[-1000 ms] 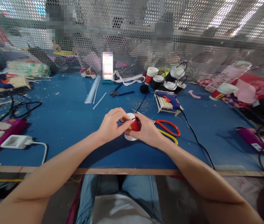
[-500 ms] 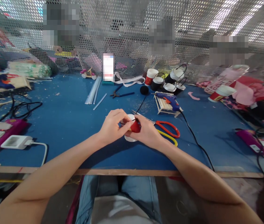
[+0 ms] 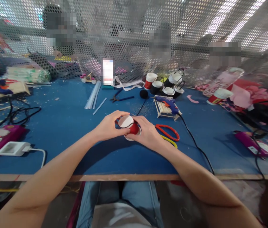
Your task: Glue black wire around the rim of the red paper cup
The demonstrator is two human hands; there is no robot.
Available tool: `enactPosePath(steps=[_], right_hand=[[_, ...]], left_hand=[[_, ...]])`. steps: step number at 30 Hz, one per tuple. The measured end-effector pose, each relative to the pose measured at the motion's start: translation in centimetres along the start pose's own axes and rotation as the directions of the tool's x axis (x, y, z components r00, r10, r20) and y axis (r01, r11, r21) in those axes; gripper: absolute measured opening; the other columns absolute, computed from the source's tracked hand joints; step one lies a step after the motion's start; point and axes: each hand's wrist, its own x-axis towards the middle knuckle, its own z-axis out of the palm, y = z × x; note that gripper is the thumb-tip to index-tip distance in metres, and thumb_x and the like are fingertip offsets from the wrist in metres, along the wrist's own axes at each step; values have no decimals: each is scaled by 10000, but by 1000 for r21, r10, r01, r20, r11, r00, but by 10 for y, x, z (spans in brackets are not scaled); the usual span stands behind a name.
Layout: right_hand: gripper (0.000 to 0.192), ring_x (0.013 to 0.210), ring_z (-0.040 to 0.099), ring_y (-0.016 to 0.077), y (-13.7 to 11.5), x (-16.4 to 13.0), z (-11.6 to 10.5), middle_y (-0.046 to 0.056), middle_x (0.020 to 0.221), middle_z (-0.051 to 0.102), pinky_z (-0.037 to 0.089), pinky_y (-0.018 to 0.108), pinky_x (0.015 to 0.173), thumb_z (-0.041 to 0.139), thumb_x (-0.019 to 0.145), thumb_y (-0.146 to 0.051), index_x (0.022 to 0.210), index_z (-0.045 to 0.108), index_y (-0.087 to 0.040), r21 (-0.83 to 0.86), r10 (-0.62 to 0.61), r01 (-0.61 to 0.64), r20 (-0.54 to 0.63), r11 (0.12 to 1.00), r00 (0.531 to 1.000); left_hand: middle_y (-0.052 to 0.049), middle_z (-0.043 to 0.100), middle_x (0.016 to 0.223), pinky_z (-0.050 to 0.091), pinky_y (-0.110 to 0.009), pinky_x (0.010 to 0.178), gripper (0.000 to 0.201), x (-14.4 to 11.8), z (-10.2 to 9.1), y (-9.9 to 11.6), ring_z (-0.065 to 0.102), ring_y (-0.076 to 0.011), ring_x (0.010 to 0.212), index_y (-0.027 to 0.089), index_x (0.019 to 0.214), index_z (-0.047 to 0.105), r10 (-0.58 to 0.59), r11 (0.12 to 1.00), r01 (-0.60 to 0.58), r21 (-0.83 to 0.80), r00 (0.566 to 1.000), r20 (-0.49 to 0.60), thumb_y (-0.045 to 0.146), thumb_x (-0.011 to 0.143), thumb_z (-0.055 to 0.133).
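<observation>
In front of me a red and white paper cup (image 3: 134,129) is held tilted above the blue table, its round white end turned up to the left. A thin black strip or cord crosses it near that end. My left hand (image 3: 110,126) grips the left side, thumb on the near face. My right hand (image 3: 147,132) is wrapped round the right side, fingers over the top and thumb below. Scissors with one red and one yellow handle (image 3: 166,126) lie just right of my right hand, their blades hidden behind it.
Behind stand a blue glue gun (image 3: 171,104) on a stick rack (image 3: 160,110), a black ball (image 3: 143,94), pliers (image 3: 124,99), clear glue sticks (image 3: 92,96) and several black-wrapped cups (image 3: 156,87). Purple power strips (image 3: 254,145) with cords lie at both sides. Perforated mesh (image 3: 129,41) rises at the back.
The cup has turned so that its round white end now faces up to the left. My left hand has moved left from the middle of the cup to its side.
</observation>
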Motion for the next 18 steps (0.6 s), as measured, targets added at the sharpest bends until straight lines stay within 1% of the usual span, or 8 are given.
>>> enactPosePath(steps=[2, 5, 8, 11, 13, 15, 17, 18], right_hand=[[532, 1029, 529, 259, 2, 1, -4, 133, 1069, 569, 431, 403, 879, 635, 723, -480, 1131, 509, -162, -3, 19, -19, -35, 1000, 999], [382, 867, 572, 211, 1, 1, -8, 95, 927, 599, 466, 354, 775, 561, 793, -464, 1038, 571, -171, 38, 72, -71, -33, 997, 997], [319, 704, 565, 156, -2, 1, -8, 63, 812, 605, 470, 297, 656, 551, 804, -442, 935, 607, -156, 139, 85, -98, 94, 985, 992], [306, 674, 560, 141, -5, 1, -6, 56, 798, 619, 462, 282, 628, 551, 805, -418, 923, 624, -145, 193, 50, -100, 249, 976, 967], [299, 659, 567, 140, -6, 1, -6, 50, 784, 627, 462, 282, 614, 556, 800, -398, 945, 632, -148, 207, 73, -140, 304, 968, 950], [326, 569, 554, 128, -4, 3, -11, 32, 694, 611, 454, 267, 536, 553, 796, -387, 997, 622, -141, 241, 200, -265, 264, 933, 943], [360, 457, 501, 101, -1, 5, -22, 8, 618, 574, 415, 240, 433, 523, 808, -374, 1064, 589, -130, 335, 355, -375, 120, 864, 927], [352, 424, 471, 86, 1, 7, -30, 5, 622, 569, 389, 226, 396, 498, 819, -357, 1080, 574, -132, 395, 407, -380, 18, 836, 913]], left_hand=[[-98, 572, 1112, 493, -334, 785, 537, 1, -1, -2, 572, -207, 975, 193, 1172, 508, -1, 999, 7, 48, 994, -112, 362, 685, 658], [-96, 565, 1075, 488, -331, 784, 518, 3, -2, -6, 564, -211, 975, 177, 1147, 518, -4, 991, 43, 127, 955, -298, 358, 682, 656], [-89, 566, 1066, 493, -310, 737, 504, 5, -2, -10, 565, -209, 954, 179, 1116, 528, -14, 987, 77, 141, 916, -402, 373, 672, 665], [-94, 568, 1073, 496, -296, 690, 526, 5, -1, -14, 572, -207, 933, 175, 1111, 523, -32, 988, 98, 119, 883, -468, 392, 657, 679], [-97, 564, 1078, 503, -295, 684, 542, 6, 0, -16, 576, -203, 925, 170, 1113, 519, -53, 992, 100, 74, 877, -478, 400, 651, 684], [-99, 560, 1090, 513, -302, 699, 556, 6, 2, -18, 578, -200, 931, 172, 1121, 510, -86, 995, 96, -1, 887, -453, 401, 648, 690], [-104, 554, 1112, 518, -314, 725, 571, 6, 5, -21, 579, -200, 941, 176, 1133, 499, -114, 993, 87, -83, 903, -414, 393, 645, 699], [-109, 546, 1131, 518, -321, 742, 579, 6, 7, -23, 578, -199, 950, 180, 1145, 491, -113, 991, 73, -116, 911, -397, 384, 646, 702]])
